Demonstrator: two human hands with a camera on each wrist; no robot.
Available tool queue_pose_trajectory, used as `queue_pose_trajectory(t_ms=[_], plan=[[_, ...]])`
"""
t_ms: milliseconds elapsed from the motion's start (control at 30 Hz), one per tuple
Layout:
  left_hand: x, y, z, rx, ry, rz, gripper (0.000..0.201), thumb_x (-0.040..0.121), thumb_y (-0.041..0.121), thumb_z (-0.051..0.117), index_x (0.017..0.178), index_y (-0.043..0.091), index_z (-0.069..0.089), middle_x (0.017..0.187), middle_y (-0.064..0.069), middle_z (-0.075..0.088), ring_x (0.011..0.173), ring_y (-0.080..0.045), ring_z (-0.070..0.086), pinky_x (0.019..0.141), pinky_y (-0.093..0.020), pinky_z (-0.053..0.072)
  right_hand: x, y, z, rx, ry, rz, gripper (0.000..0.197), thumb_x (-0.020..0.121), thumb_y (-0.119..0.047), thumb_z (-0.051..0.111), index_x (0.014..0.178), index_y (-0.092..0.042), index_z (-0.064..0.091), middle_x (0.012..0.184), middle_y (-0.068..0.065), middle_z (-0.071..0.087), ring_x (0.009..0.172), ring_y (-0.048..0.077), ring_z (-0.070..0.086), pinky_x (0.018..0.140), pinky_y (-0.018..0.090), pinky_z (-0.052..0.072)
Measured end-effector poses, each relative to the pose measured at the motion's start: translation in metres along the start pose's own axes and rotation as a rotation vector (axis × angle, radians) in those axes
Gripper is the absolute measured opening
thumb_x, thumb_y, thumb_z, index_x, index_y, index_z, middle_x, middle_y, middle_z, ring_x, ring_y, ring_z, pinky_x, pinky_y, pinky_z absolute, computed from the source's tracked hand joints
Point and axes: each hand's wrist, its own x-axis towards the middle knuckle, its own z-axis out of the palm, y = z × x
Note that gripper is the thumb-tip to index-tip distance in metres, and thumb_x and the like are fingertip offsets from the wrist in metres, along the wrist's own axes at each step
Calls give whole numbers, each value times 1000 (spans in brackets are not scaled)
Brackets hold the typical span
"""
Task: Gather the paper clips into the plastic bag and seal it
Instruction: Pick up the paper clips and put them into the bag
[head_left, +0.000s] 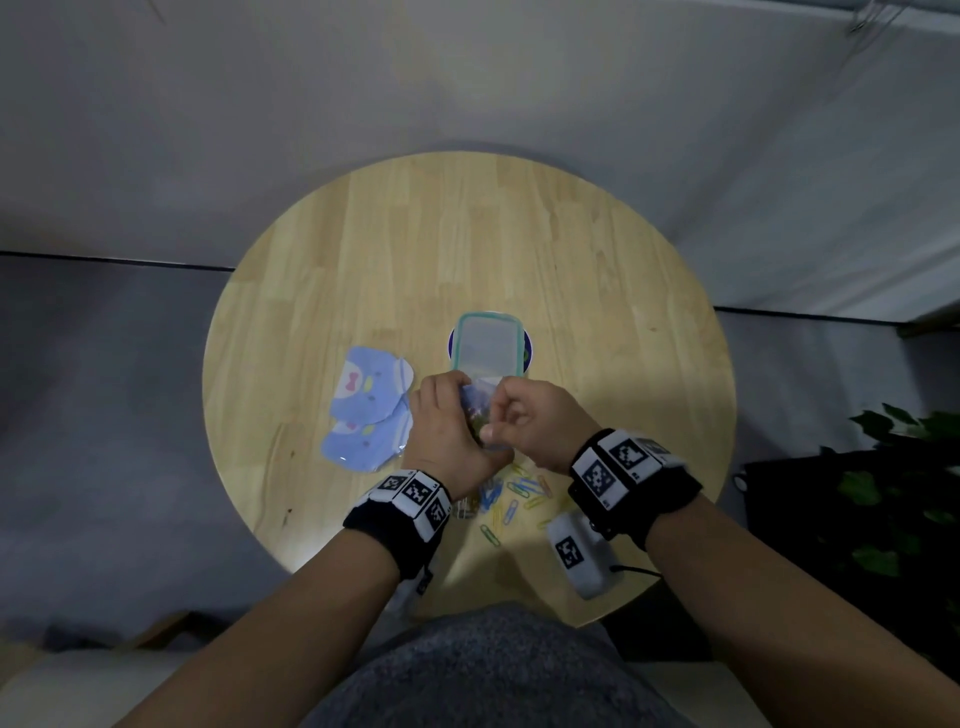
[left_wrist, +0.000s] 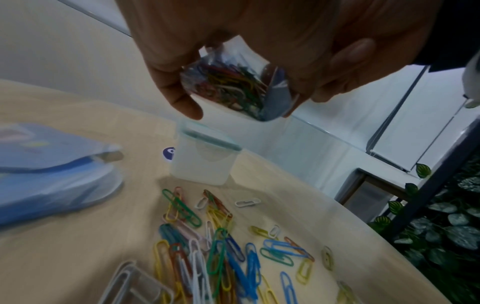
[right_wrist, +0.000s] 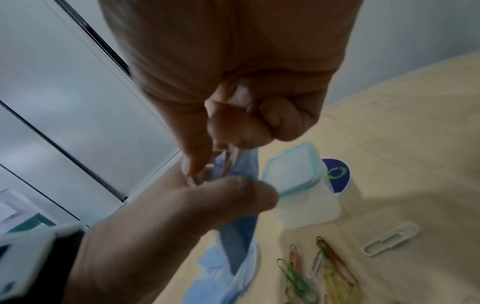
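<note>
A small plastic bag with a blue printed side hangs above the round wooden table, held between both hands. My left hand grips its body; the left wrist view shows several coloured paper clips inside the bag under that left hand. My right hand pinches the bag's top edge, and in the right wrist view this right hand closes on the blue bag. Loose paper clips lie on the table below my wrists, spread wide as the clips.
A clear lidded container with a teal rim stands just beyond my hands, on a round blue sticker. A packet of blue baby socks lies to the left. A white tagged device sits near the table's front right edge. Green plants stand at the right.
</note>
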Motion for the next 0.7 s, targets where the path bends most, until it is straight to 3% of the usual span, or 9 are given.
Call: queue_pose_trajectory(t_ms=[133,267,333,400,433,500,633,700], plan=[[2,9,2,-48,34,34,67,55,50,56,106,9,40,101,0,37,90,-13,30,73,-18,22,2,-5,-1,-28,43,-8,13,74,-14,69,84,-19,63,70,1,64,65,16,59,66,27,48],[2,7,1,-42,42,33,66,57,48,58,108,8,41,103,-4,40,93,-15,32,78,-23,29,0,-11,-8,-255,-89,33,26,83,-22,63,107,-15,67,105,8,69,98,22,62,87,30,47],[1,6,0,-16,8,23,71,57,42,66,113,8,41,108,-5,41,97,-17,33,81,-27,32,1,-10,-10,-215,-112,25,25,87,-16,59,110,-13,68,105,6,70,92,11,63,83,21,46],[2,4,-1,19,-50,-4,81,56,37,75,122,9,38,115,-5,41,104,-21,33,85,-26,31,1,-9,-10,-73,-122,8,25,88,-8,56,109,-9,69,91,0,71,61,-11,59,60,3,41],[3,2,-1,30,-74,-18,84,56,36,77,125,10,36,118,-5,41,108,-23,33,85,-26,30,1,-8,-10,-16,-116,1,24,88,-6,56,108,-7,70,89,1,71,49,-12,56,49,1,38],[3,-4,-2,44,-102,-43,84,57,36,77,125,12,35,118,-5,43,109,-24,35,85,-27,33,-2,-6,-13,58,-71,-23,21,86,-7,59,104,-9,71,89,6,72,39,-5,53,39,7,37],[1,-17,-5,43,-75,-106,80,52,44,72,117,12,39,108,-7,49,102,-28,40,86,-39,42,-3,24,-22,143,283,-11,13,79,-12,67,87,-21,68,72,0,60,41,10,49,44,21,44],[-2,-22,-9,31,-55,-127,81,51,52,65,116,10,41,106,-8,48,101,-28,41,86,-38,40,-6,54,-20,-25,273,112,21,73,-14,71,90,-21,62,79,2,60,57,17,54,60,27,47]])
